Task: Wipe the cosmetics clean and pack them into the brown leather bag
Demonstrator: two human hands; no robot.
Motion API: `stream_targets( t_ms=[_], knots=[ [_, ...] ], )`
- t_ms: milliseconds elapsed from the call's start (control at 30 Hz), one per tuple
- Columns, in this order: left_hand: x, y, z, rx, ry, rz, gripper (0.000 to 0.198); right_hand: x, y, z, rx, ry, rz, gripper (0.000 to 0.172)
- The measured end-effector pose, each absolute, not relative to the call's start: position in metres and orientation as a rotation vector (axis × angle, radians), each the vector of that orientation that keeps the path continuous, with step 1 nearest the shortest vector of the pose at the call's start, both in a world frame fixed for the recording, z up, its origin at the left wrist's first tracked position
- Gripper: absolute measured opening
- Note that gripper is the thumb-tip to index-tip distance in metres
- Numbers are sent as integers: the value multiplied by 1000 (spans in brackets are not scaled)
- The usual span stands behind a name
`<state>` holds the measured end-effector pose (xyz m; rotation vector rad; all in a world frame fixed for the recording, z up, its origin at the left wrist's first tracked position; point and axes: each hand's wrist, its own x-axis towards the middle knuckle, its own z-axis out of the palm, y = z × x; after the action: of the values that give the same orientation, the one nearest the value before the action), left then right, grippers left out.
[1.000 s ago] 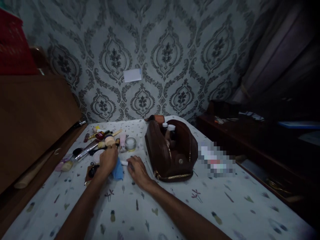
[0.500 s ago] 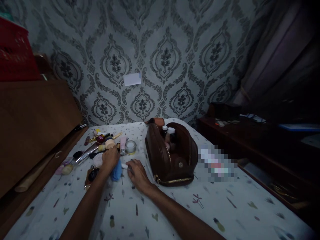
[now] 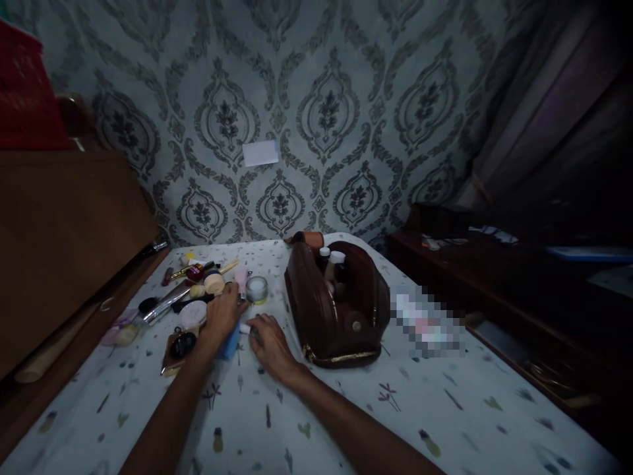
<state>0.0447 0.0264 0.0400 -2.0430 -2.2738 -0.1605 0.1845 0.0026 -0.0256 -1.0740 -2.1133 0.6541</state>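
My left hand (image 3: 225, 313) reaches over a pile of cosmetics, its fingers stretched out at the lower end of a pink tube (image 3: 241, 278); I cannot tell whether they touch it. Under and beside that hand lies a blue item (image 3: 230, 344), partly hidden. My right hand (image 3: 270, 343) rests on the cloth left of a brown bag, its fingers closed round a small item with a white end (image 3: 244, 328). Close by stand a glass jar (image 3: 256, 289) and a round beige-topped container (image 3: 214, 282). A round white compact (image 3: 192, 315) is just left of my left hand.
The open brown bag (image 3: 316, 316) holds white-capped bottles (image 3: 337, 258). Silver tube (image 3: 165, 303), black round item on a gold case (image 3: 182, 345) and sponges (image 3: 126, 335) lie left. A wooden panel (image 3: 69, 224) borders the left; a dark drawer unit (image 3: 420, 257) stands right.
My left hand has shifted slightly right, its fingers extending from the round container toward the pink tube. My right hand stays nearly in place. The view has moved slightly.
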Motion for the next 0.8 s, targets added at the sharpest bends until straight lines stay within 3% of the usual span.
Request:
stream_targets(
  t_ms=[267,467,800],
  knots=[
    [40,35,25,-1958,-2355,-286,37,185,0,-26,-1093,-2098,643,32],
    [17,46,10,-1983,-2440,-966,37,187,0,-23,-1100,-2095,649,30],
    [-3,55,4,-1876,-2501,-1541,39,187,2,-25,-1093,-2074,675,29]
  ],
)
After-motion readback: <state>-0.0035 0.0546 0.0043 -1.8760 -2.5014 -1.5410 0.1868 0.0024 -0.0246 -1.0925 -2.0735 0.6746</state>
